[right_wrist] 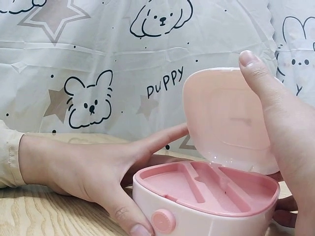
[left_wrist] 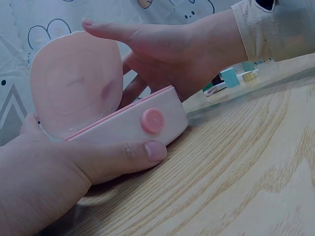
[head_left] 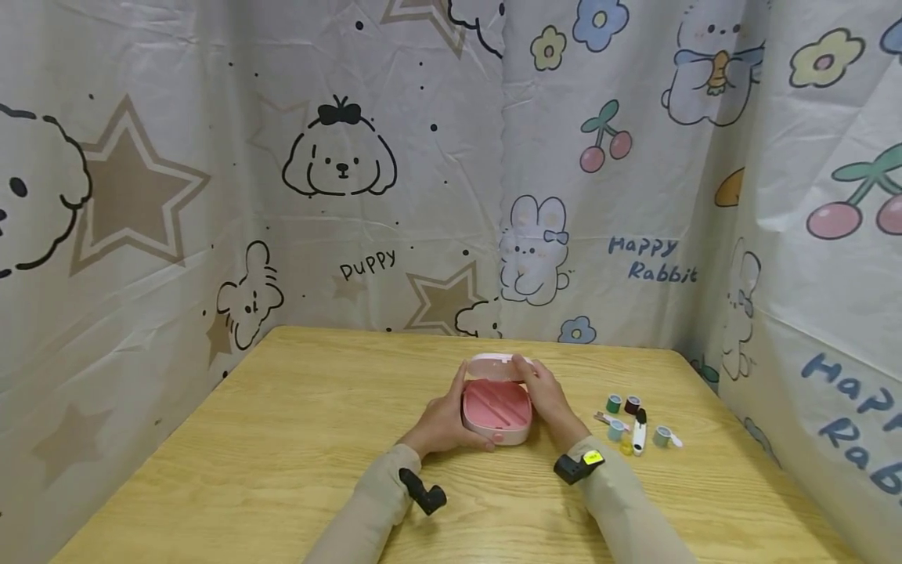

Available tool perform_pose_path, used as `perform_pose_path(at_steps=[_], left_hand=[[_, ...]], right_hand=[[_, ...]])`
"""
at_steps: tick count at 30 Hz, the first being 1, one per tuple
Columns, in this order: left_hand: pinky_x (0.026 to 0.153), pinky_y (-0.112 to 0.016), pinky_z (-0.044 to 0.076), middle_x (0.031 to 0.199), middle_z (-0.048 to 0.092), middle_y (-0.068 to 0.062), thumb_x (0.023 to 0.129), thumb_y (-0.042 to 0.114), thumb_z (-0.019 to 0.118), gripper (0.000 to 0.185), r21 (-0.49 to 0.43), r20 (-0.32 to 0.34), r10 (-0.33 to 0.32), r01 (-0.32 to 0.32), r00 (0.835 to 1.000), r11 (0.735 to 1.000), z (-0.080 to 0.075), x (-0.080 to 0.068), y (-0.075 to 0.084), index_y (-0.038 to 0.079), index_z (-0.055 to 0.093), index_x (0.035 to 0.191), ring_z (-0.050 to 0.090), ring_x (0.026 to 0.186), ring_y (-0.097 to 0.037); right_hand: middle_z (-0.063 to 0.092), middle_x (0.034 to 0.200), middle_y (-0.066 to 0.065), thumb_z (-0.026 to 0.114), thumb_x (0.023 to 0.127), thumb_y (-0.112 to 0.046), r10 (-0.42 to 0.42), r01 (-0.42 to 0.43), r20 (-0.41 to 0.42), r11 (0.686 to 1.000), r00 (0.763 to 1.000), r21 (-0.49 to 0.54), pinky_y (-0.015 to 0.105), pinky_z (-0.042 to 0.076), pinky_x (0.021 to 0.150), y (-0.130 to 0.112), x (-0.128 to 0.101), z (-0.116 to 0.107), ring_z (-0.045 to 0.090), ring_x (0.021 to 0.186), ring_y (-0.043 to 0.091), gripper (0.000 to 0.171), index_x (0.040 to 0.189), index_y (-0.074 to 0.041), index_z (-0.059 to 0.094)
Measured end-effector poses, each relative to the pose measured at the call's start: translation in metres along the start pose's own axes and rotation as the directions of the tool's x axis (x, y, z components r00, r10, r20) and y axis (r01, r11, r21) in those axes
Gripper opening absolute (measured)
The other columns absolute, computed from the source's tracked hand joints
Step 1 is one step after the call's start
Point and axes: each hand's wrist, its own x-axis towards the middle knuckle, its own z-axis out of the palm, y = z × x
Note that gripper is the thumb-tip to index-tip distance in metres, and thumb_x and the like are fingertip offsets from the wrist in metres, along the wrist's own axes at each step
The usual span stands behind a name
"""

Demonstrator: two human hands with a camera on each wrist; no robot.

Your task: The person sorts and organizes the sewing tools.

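"Backdrop (head_left: pixel 451 180) of pale cloth, printed with puppies, rabbits and stars, rises beyond the grip and on both sides of it. What surface do you get?"

"On my feed, a light wood-grain table (head_left: pixel 338 399), spreading left and right of the hands."

"And the grip?"

"Full. I have the left hand (head_left: pixel 444 423) round the left side of a pink-and-white box (right_wrist: pixel 211 223), thumb across its front, and the right hand (head_left: pixel 546 395) holding the right edge of its raised lid (right_wrist: pixel 231 118)."

"Which way does the box point?"

"It rests on the table between the hands, front toward the wearer, lid standing up at the far side. The outline is so rounded that I can't tell a long axis. Dividers in the pink tray (right_wrist: pixel 211 191) slant from back to front; the round button (right_wrist: pixel 163 221) sits right of the left thumb."

"Anything smaller?"

"Right of the grip, well apart, I see a white tool with a black end (head_left: pixel 639 432) among little spools (head_left: pixel 614 404)."
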Motion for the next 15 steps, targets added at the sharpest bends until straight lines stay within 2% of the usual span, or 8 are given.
perform_pose_path(at_steps=[9, 12, 15], left_hand=[[0.115, -0.054, 0.033, 0.163, 0.039, -0.005, 0.059, 0.055, 0.099, 0.155, -0.008, 0.000, 0.004, -0.004, 1.000, 1.000, 0.0001, 0.0007, -0.0036, 0.021, -0.008, 0.167, 0.043, 0.142, -0.028], [0.115, -0.054, 0.033, 0.163, 0.039, -0.006, 0.060, 0.055, 0.099, 0.155, -0.005, -0.001, 0.010, -0.010, 1.000, 1.000, -0.0012, -0.0005, -0.0020, 0.024, -0.009, 0.167, 0.044, 0.142, -0.029], [0.115, -0.053, 0.034, 0.162, 0.039, -0.006, 0.060, 0.055, 0.098, 0.154, -0.008, -0.002, 0.013, -0.013, 1.000, 1.000, -0.0025, -0.0023, 0.0011, 0.029, -0.011, 0.166, 0.045, 0.141, -0.029]], right_hand=[[0.061, 0.136, 0.019, 0.045, 0.091, -0.084, 0.014, -0.014, -0.005, 1.000, 1.000, -0.007, 0.056, 0.028, 0.117, -0.0017, 0.0019, 0.0020, 0.049, 0.134, 0.036, 0.093, 0.141, -0.006, 0.058], [0.059, 0.139, 0.020, 0.043, 0.091, -0.084, 0.010, -0.010, 0.004, 1.000, 1.000, -0.019, 0.058, 0.028, 0.117, -0.0027, 0.0025, 0.0020, 0.048, 0.135, 0.037, 0.096, 0.144, -0.005, 0.055], [0.059, 0.137, 0.021, 0.041, 0.092, -0.084, 0.004, -0.004, 0.016, 1.000, 1.000, 0.001, 0.057, 0.033, 0.115, -0.0039, 0.0036, 0.0017, 0.050, 0.133, 0.037, 0.096, 0.144, -0.004, 0.055]])
